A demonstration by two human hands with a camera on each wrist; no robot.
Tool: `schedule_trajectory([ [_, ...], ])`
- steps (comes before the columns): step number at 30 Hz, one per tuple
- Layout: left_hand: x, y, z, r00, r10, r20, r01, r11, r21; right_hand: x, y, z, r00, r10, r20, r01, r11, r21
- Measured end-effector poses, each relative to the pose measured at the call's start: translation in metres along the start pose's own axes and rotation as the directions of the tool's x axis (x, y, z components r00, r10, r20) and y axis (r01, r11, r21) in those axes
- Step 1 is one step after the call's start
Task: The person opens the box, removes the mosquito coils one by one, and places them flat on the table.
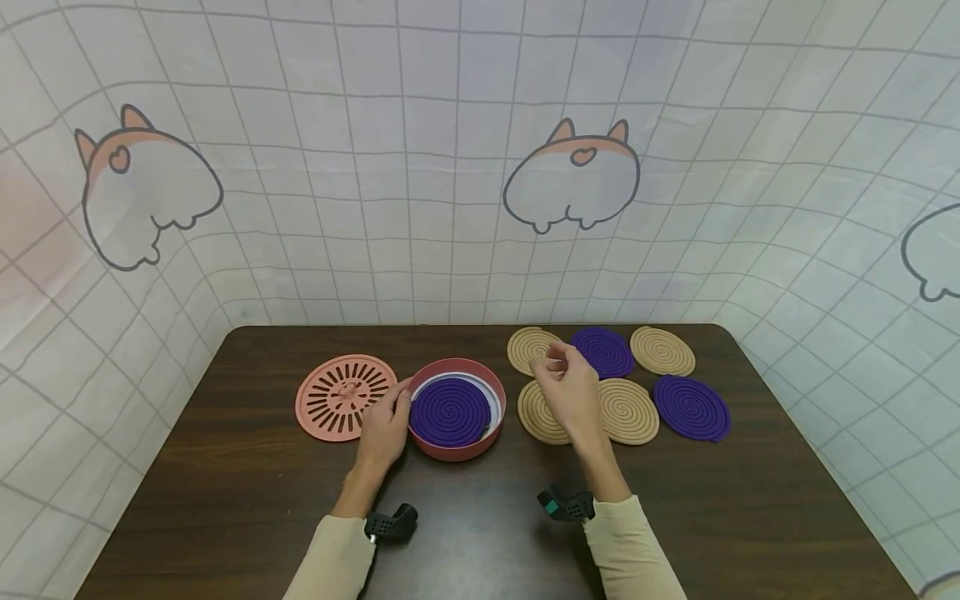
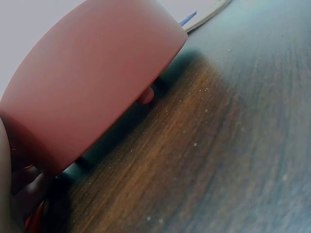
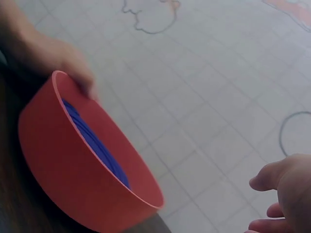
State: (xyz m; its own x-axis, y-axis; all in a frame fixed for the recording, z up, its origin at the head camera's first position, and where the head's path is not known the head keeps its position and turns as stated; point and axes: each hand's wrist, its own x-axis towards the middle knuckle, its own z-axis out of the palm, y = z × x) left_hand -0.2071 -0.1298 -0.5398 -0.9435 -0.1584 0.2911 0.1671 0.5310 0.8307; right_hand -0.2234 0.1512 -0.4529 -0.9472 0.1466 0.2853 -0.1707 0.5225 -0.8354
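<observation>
A round red mosquito coil box (image 1: 452, 452) stands on the table with a purple mosquito coil (image 1: 450, 412) lying flat inside, above a white inner ring. My left hand (image 1: 384, 425) grips the box at its left side, with digits over the rim in the right wrist view. My right hand (image 1: 572, 392) is raised over the coils on the right, fingers loosely bent, nothing visible between them. Below it lie a tan coil (image 1: 542, 417) and another tan coil (image 1: 628, 411), both partly covered in the head view. Behind it is a third tan coil (image 1: 527, 348).
A pink slotted lid (image 1: 348, 396) lies left of the box. Farther right are a purple coil (image 1: 602, 352), a tan coil (image 1: 663, 350) and another purple coil (image 1: 692, 407). A white checked cloth (image 1: 450, 250) hangs behind the dark wooden table (image 1: 480, 533).
</observation>
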Motion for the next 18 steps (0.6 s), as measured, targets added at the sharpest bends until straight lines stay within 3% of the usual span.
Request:
schedule_trajectory([
  [18, 0.0, -0.002, 0.001, 1.0, 0.018, -0.015, -0.018, 1.0, -0.003, -0.009, -0.019, 0.042, 0.985, -0.07, 0.156, 0.079, 0.995, -0.053],
])
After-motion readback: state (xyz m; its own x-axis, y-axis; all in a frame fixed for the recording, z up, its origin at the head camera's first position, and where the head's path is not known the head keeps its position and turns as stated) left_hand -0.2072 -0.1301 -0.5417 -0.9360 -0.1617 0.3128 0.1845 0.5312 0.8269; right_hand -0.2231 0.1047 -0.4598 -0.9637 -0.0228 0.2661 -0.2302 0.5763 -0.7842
